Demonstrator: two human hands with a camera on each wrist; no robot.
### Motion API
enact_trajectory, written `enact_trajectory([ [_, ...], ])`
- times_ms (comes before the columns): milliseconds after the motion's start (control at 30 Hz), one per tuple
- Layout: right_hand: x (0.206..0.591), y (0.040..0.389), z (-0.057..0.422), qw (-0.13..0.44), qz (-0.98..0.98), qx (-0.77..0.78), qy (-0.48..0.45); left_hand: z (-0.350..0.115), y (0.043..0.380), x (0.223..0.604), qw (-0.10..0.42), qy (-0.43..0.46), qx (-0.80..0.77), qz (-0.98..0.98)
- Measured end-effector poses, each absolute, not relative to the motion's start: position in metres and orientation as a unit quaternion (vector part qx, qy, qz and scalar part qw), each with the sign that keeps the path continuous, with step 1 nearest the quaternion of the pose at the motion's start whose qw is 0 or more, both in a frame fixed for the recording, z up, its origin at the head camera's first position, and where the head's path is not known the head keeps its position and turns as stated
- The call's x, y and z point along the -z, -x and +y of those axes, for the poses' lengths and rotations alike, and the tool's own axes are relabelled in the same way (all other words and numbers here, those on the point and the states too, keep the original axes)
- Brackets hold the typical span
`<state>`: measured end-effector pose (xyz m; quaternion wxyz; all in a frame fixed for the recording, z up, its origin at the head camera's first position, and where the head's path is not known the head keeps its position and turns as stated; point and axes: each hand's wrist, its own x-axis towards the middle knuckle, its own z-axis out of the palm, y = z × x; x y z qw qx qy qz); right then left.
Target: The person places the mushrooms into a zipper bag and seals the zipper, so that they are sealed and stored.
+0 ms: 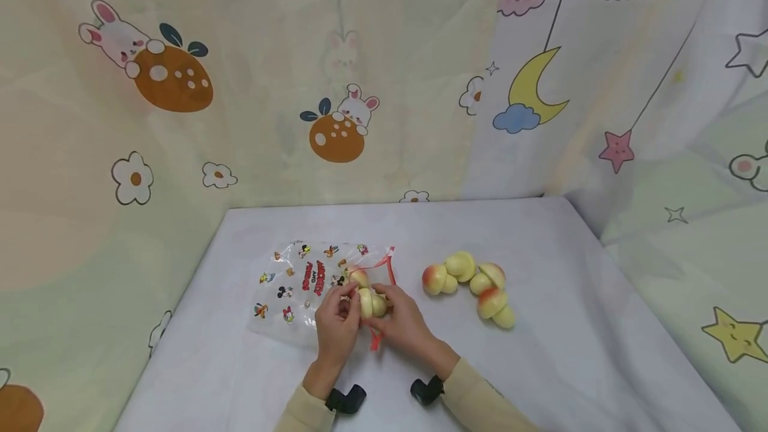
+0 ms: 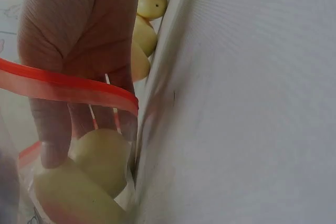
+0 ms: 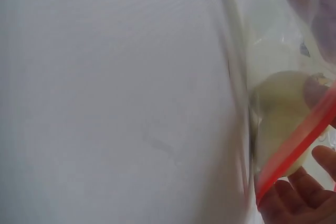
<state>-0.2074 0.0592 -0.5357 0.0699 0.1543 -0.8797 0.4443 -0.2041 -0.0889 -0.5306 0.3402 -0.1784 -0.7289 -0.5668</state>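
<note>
I have both sets of fingers drawn in narrow on one thing: the left hand (image 1: 336, 323) pinches the left lobe of a pale two-lobed piece (image 1: 365, 303), and the right hand (image 1: 409, 327) holds its other lobe. I cannot tell how much film is caught with it. The pale piece lies between my hands at the bag's mouth, its long axis roughly left to right, much as the clear printed bag (image 1: 300, 285) runs. The red strip (image 1: 391, 265) edging that mouth is on the right, so the right hand is nearer it. A red-tinted piece (image 1: 359, 277) sits just beyond my fingertips. Farther right, nearer the right hand, four loose pieces (image 1: 433, 279) lie on the white-covered counter (image 1: 564, 325).
</note>
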Motion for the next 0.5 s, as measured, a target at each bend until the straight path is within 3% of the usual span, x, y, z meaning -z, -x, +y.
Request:
enact_trajectory([
  [500, 0.522, 0.213, 0.116, 0.194, -0.836, -0.507, -0.087, -0.094, 0.209, 0.540, 0.308, 0.148, 0.595, -0.728],
])
